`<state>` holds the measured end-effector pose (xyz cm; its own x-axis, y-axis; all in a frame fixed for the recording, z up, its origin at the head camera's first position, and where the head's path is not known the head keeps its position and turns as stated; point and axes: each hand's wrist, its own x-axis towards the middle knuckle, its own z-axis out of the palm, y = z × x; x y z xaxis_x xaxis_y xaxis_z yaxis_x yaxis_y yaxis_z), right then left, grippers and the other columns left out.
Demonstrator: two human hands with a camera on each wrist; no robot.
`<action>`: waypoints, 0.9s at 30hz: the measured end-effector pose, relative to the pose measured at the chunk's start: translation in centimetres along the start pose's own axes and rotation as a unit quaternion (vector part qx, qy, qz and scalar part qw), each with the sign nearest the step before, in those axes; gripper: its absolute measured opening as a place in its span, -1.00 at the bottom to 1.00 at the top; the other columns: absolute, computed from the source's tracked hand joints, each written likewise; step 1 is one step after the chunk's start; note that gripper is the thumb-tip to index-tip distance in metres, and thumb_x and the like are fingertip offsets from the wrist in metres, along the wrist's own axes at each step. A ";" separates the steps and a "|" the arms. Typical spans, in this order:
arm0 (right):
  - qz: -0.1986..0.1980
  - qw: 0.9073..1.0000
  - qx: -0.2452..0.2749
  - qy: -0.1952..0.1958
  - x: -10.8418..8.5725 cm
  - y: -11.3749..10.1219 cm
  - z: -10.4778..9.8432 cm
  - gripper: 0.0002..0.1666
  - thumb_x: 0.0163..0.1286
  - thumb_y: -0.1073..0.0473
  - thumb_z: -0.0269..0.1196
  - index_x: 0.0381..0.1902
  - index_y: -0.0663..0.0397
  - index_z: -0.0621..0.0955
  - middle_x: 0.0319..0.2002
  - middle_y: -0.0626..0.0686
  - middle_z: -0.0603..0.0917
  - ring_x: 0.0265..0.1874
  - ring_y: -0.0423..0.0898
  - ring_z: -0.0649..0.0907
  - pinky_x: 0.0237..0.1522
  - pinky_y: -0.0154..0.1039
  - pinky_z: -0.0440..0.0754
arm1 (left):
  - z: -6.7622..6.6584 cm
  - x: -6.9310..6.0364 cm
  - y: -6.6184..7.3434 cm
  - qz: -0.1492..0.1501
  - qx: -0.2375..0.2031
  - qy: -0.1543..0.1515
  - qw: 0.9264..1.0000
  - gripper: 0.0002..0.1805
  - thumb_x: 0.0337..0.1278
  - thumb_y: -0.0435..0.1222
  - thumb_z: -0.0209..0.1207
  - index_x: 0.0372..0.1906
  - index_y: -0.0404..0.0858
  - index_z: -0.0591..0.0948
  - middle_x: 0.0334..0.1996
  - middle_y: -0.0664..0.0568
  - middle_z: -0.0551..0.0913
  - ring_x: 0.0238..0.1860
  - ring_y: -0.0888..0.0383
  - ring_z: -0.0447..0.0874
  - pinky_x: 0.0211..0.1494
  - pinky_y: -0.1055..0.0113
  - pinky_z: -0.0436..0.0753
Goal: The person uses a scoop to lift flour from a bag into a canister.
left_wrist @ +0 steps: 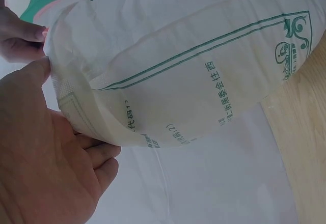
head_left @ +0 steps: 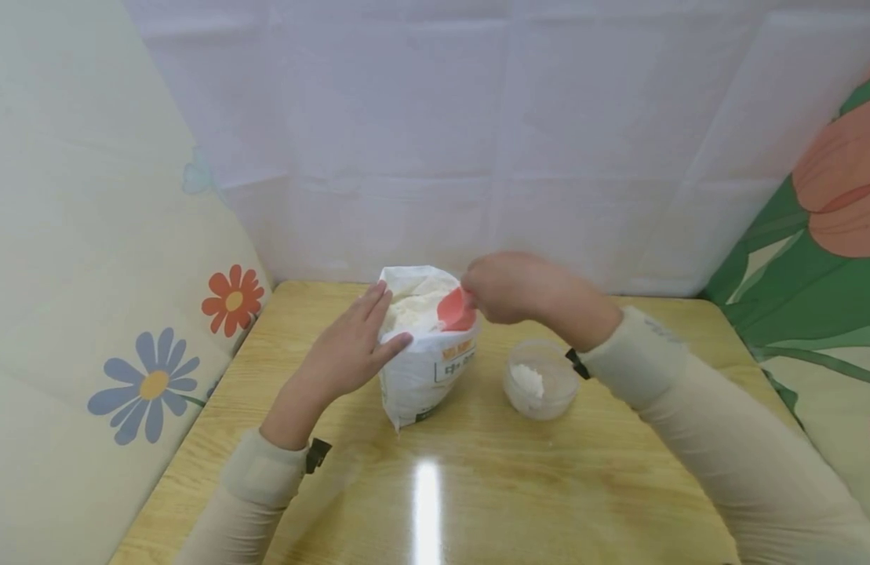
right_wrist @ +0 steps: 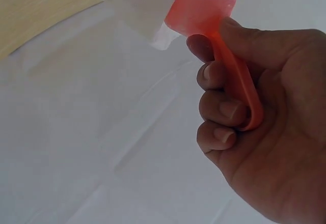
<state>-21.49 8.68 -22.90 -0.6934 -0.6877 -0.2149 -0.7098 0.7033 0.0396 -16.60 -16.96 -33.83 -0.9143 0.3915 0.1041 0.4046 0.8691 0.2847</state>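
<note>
A white printed bag of flour [head_left: 424, 377] stands upright with its mouth open, pale powder [head_left: 412, 310] showing inside. My left hand [head_left: 346, 345] holds the bag's left side by the rim, its thumb toward the near side and its fingers toward the far side. In the left wrist view, the bag's printed wall [left_wrist: 173, 71] lies against that hand. My right hand [head_left: 508, 286] grips a red scoop [right_wrist: 237, 76] by its looped handle, fingers curled round it. The scoop's bowl dips into the bag's mouth at the right rim; its tip is hidden.
Right of the bag, a clear bowl [head_left: 558, 388] with a clump of white powder [head_left: 528, 380] sits on the wooden table [head_left: 491, 486], partly under the right forearm. A pale cloth [head_left: 406, 157] hangs behind, and flower-patterned cloths [head_left: 46, 275] flank both sides.
</note>
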 end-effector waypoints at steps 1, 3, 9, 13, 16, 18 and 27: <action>-0.003 1.000 -0.002 0.000 0.2 -0.1 0.1 -0.86 0.44 0.17 0.21 -0.31 0.08 0.62 -0.29 0.05 0.63 -0.28 0.02 0.62 -0.11 -0.01 0.68 | 0.0 0.0 0.0 0.000 0.000 0.000 1.000 0.00 0.45 0.35 -0.25 0.63 -0.32 -0.04 0.65 -0.11 -0.16 0.63 -0.07 -0.15 0.62 -0.03 0.06; -0.006 1.000 -0.002 -0.004 0.5 -0.3 0.3 -0.87 0.44 0.17 0.20 -0.30 0.08 0.62 -0.29 0.04 0.63 -0.29 0.01 0.62 -0.12 -0.02 0.67 | 0.1 0.0 -0.1 0.000 -0.001 0.000 1.000 0.00 0.45 0.34 -0.24 0.63 -0.32 -0.03 0.65 -0.11 -0.15 0.63 -0.07 -0.15 0.62 -0.03 0.07; -0.012 1.000 0.006 -0.010 1.7 -0.7 1.2 -0.86 0.45 0.12 0.23 -0.26 0.07 0.62 -0.30 0.02 0.63 -0.29 -0.01 0.61 -0.14 -0.07 0.67 | 0.1 0.0 -0.2 0.002 -0.003 0.003 1.000 -0.01 0.46 0.32 -0.22 0.62 -0.33 -0.03 0.65 -0.12 -0.15 0.63 -0.08 -0.15 0.62 -0.03 0.06; -0.019 1.000 0.012 -0.009 2.3 -1.0 1.8 -0.83 0.46 0.09 0.24 -0.24 0.08 0.63 -0.31 0.01 0.61 -0.29 -0.03 0.61 -0.16 -0.11 0.66 | 0.1 0.0 -0.2 0.006 -0.002 0.004 1.000 0.01 0.44 0.35 -0.25 0.62 -0.33 -0.03 0.65 -0.12 -0.15 0.63 -0.07 -0.16 0.62 -0.04 0.06; -0.023 1.000 0.020 -0.005 2.6 -1.2 2.1 -0.84 0.48 0.11 0.21 -0.24 0.09 0.63 -0.31 0.01 0.61 -0.30 -0.03 0.60 -0.16 -0.11 0.66 | 0.2 0.1 -0.2 0.008 -0.003 0.003 1.000 0.01 0.44 0.36 -0.27 0.62 -0.32 -0.03 0.65 -0.11 -0.16 0.64 -0.07 -0.16 0.62 -0.04 0.06; -0.024 0.999 0.023 -0.002 2.7 -1.3 2.3 -0.84 0.48 0.13 0.20 -0.24 0.09 0.63 -0.31 0.01 0.61 -0.29 -0.04 0.61 -0.15 -0.11 0.66 | 0.2 0.1 -0.2 0.009 -0.004 0.003 1.000 0.00 0.45 0.34 -0.25 0.62 -0.32 -0.03 0.65 -0.11 -0.16 0.64 -0.07 -0.16 0.62 -0.03 0.06; -0.018 0.999 0.026 0.001 3.6 -1.5 2.9 -0.85 0.49 0.13 0.20 -0.17 0.07 0.65 -0.26 0.00 0.63 -0.25 -0.05 0.62 -0.12 -0.15 0.67 | 0.2 0.1 -0.3 0.007 -0.004 0.004 1.000 0.01 0.44 0.35 -0.25 0.62 -0.33 -0.02 0.65 -0.12 -0.15 0.63 -0.07 -0.16 0.62 -0.04 0.06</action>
<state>-22.52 5.70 -26.59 -0.6673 -0.7134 -0.2139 -0.7272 0.6861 -0.0199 -16.82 -17.08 -34.11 -0.9088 0.4007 0.1164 0.4169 0.8609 0.2915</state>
